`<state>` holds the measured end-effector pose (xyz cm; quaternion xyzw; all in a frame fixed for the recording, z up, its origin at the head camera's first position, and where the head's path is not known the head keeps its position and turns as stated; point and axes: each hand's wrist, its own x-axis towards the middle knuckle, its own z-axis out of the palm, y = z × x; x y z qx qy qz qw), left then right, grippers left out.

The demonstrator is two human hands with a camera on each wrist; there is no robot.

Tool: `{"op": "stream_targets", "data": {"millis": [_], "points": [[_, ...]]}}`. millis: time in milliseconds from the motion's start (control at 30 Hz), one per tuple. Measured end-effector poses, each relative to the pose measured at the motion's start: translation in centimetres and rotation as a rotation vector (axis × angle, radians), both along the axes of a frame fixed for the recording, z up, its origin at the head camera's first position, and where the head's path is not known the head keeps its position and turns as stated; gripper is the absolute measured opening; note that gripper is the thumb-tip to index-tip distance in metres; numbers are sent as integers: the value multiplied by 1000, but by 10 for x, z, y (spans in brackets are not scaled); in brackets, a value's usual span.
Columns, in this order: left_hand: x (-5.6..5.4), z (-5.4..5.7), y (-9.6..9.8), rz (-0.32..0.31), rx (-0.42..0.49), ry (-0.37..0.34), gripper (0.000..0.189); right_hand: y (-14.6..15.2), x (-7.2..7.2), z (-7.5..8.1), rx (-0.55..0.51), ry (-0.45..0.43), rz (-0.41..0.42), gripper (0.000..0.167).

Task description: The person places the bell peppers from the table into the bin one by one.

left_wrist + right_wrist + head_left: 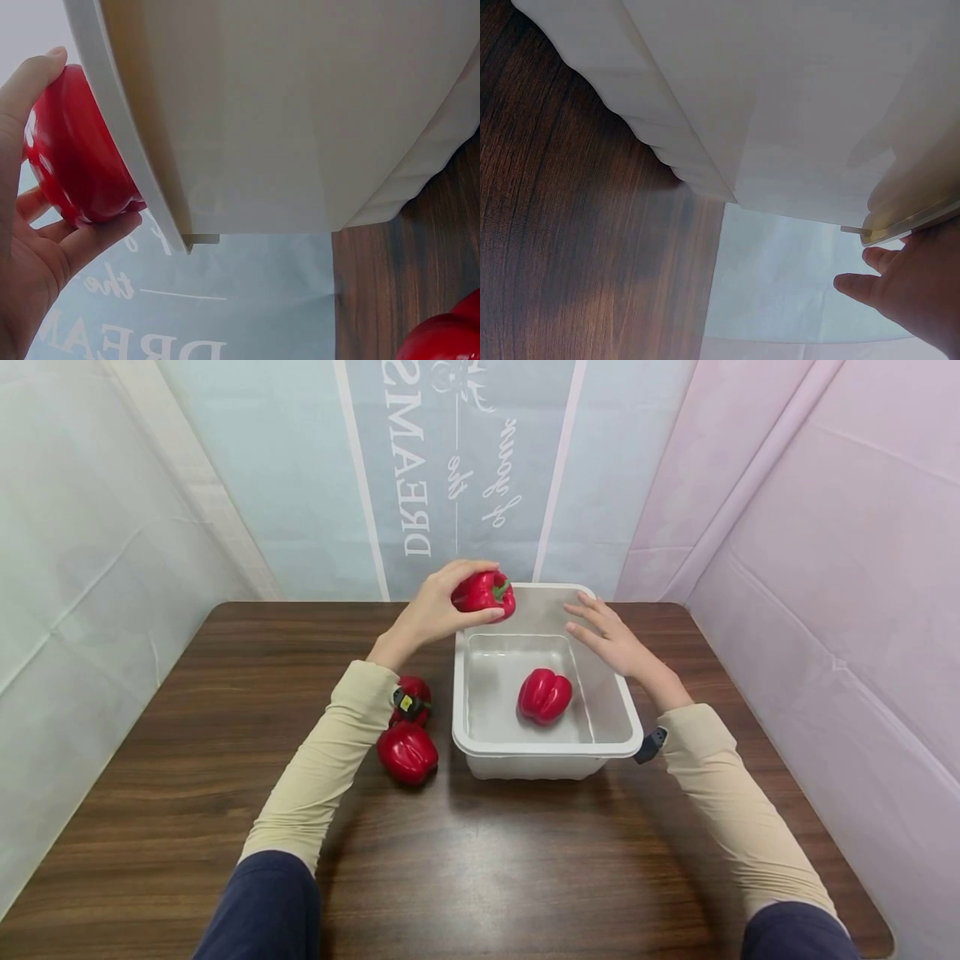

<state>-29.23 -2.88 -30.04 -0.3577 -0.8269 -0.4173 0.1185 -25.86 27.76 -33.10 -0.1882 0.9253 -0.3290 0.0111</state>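
Observation:
My left hand (442, 602) grips a red bell pepper (480, 593) with a green stem, its thumb and fingers on either side. In the head view this pepper overlaps the far left corner of a white plastic tub (547, 749); the left wrist view shows it right at the tub's rim. Inside the tub, a second red bell pepper (544, 697) lies on the bottom. My right hand (611, 635) is at the tub's right side near the rim, fingers spread and holding nothing.
Two more red bell peppers lie left of the tub: the nearer pepper (407, 753) in plain view, the farther pepper (415, 687) partly behind the left wrist camera. All stands on a dark wooden table (480, 877), with printed cloth (465, 468) hanging behind and pale sheets at both sides.

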Motion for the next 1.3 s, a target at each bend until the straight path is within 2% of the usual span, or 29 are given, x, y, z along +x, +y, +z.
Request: {"op": "stream_targets", "data": {"millis": [167,633,1300], "points": [[-1,1,2,-1,-6,-5,60,0,0,-1,2,-4,-5,55],[0,-3,4,-28,-29,38,62,0,1,-1,6,-2,-10,55],[-1,-6,8,-34,-42,9,63,-1,1,-1,-8,-3,-7,55]]}}
